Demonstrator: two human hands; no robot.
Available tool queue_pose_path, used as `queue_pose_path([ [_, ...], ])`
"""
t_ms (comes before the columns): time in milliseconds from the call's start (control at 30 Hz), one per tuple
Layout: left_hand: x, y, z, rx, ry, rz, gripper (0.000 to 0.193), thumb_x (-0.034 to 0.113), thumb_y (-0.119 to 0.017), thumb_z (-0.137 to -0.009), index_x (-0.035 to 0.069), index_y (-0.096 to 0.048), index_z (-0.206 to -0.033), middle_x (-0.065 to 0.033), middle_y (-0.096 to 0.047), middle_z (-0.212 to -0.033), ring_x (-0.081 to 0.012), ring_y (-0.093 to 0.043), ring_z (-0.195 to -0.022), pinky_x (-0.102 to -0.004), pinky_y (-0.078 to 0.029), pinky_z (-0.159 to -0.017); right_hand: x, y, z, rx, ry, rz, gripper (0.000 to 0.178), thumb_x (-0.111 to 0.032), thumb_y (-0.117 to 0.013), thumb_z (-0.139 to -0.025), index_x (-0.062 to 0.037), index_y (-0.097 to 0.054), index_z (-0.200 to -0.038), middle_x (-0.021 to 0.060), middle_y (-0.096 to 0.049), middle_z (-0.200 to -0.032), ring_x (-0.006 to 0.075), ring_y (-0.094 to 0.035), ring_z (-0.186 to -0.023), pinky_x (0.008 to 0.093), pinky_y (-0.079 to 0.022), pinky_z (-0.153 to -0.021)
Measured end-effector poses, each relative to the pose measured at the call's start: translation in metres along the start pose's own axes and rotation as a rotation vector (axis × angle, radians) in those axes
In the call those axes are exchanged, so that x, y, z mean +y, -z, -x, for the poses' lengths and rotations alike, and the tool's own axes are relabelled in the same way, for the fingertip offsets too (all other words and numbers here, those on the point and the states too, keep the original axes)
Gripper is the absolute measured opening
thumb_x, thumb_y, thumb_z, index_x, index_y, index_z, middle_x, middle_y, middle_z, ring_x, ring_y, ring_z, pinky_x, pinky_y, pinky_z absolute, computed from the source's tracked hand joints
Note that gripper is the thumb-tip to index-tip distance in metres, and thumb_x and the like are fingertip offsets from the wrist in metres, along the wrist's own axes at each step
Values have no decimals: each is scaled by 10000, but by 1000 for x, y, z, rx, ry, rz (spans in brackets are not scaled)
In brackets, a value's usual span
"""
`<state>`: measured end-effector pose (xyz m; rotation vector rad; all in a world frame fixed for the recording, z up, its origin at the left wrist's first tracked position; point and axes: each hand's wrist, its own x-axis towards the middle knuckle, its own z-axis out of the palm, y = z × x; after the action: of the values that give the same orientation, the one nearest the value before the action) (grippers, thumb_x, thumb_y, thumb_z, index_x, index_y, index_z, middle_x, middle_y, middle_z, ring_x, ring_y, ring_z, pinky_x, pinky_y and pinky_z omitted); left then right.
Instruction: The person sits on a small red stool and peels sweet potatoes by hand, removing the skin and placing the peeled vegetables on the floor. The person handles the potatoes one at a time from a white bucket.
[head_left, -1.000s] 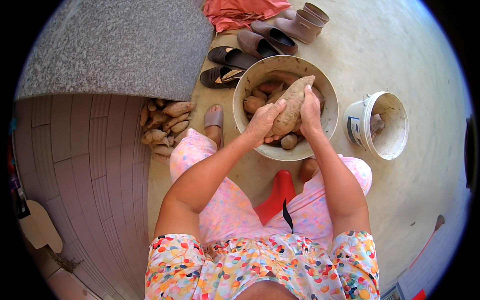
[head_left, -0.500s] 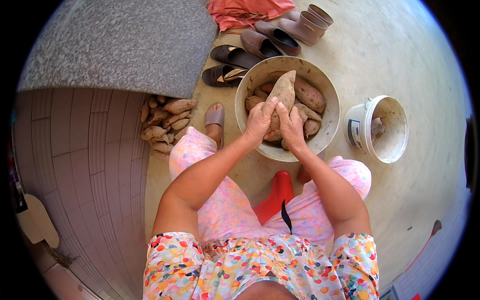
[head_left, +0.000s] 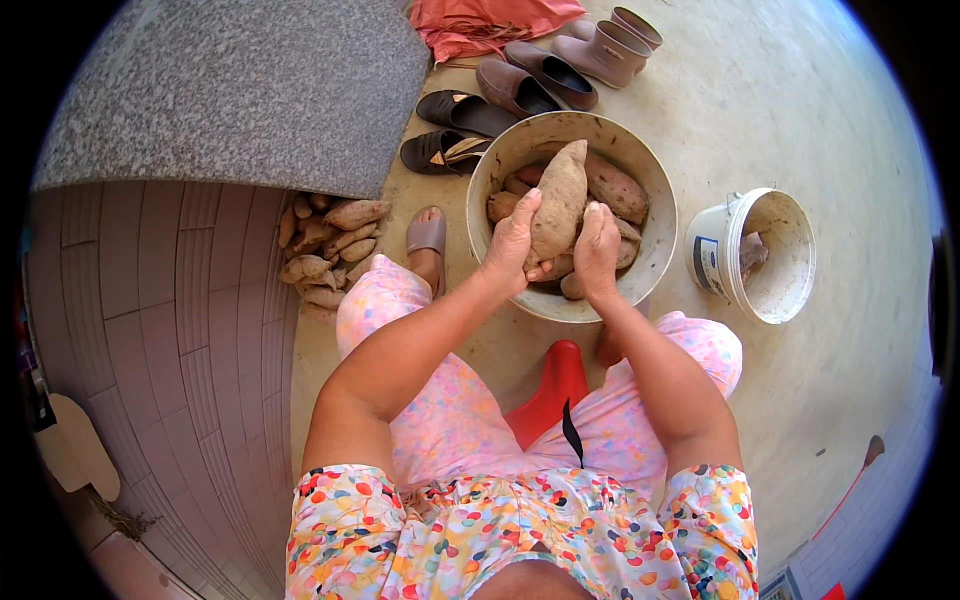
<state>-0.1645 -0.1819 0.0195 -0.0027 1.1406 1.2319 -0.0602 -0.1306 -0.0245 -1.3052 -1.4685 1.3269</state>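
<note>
Upper centre of the frame: I log one large sweet potato (head_left: 560, 200), held tilted over a round metal basin (head_left: 655, 250) of further tubers. Left hand (head_left: 513, 240) closed around its lower left side; right hand (head_left: 597, 250) curled against its lower right. Left of basin: loose pile of sweet potatoes (head_left: 325, 250) on the floor. Right: white bucket (head_left: 715, 250). Above: sandals (head_left: 450, 130).

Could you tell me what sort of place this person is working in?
Probably a home's outdoor yard or porch. The person sits low on a red stool on a bare concrete floor, both hands on a sweet potato over a basin. Shoes and boots are lined up nearby, and more sweet potatoes lie piled by the tiled wall.
</note>
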Motion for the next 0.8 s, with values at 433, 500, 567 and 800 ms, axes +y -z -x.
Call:
queue_pose_path([
  [433,11,10,5,-322,151,89,533,552,-320,-867,78,-541,-969,-53,-572,-662,-121,-472,-372,-192,-296,-243,-27,-1,-3,-301,-275,-469,455,-396,-535,-847,-5,-453,-1063,82,-519,-968,127,-528,-822,250,-459,-681],
  [500,16,-1,10,-182,139,-33,549,559,-321,-867,61,-535,-956,-59,-565,-645,-122,-478,-374,-187,-305,-247,-30,3,-4,-281,-350,-573,449,-385,-551,-837,-3,-458,-1053,86,-522,-951,129,-523,-825,264,-459,-684],
  [567,14,-2,8,-122,71,-142,548,557,-362,-862,42,-529,-944,-60,-552,-628,-118,-489,-385,-194,-321,-254,-24,3,-7,-232,-323,-559,440,-379,-545,-840,2,-461,-1044,86,-526,-934,133,-520,-815,274,-452,-691],
  [800,5,2,5,-34,-268,-699,485,503,-448,-872,20,-469,-921,-33,-495,-613,-77,-457,-393,-212,-323,-290,-12,5,-15,-159,-276,-460,449,-383,-534,-852,23,-461,-1031,79,-530,-922,129,-511,-814,268,-433,-720],
])
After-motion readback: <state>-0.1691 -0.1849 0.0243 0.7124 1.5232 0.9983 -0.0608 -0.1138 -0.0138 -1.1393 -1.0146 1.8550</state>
